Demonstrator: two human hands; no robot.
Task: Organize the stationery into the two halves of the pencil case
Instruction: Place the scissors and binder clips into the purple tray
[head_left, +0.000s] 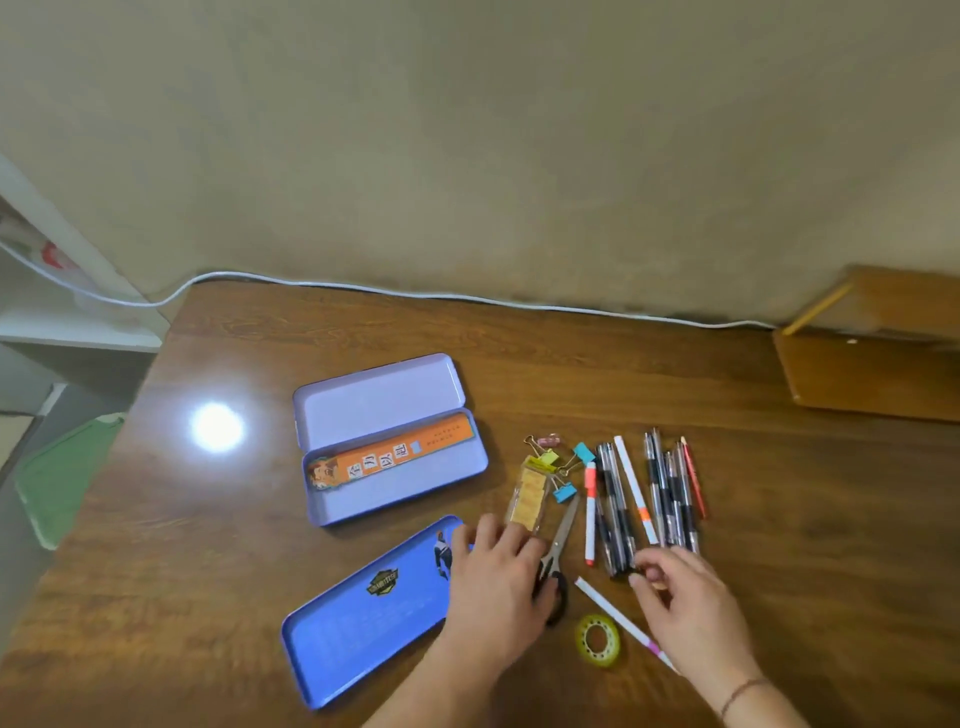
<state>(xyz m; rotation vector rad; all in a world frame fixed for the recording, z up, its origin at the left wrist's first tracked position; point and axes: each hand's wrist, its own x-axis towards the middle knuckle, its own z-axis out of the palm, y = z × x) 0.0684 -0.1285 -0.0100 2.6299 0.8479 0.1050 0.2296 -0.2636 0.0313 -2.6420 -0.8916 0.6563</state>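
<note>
An open lilac pencil case lies on the wooden table, with an orange ruler in its nearer half. A separate blue tin tray lies in front of it. My left hand rests flat over the handles of the scissors and the tray's right edge. My right hand has curled fingers at the near ends of the dark pens. Blur hides whether it pinches one. More pens, a white marker, binder clips, a yellow packet and a tape roll lie around.
A white stick with a pink end runs under my right hand. A white cable follows the wall at the table's back edge. A wooden shelf stands at the right. Lamp glare marks the table's left part.
</note>
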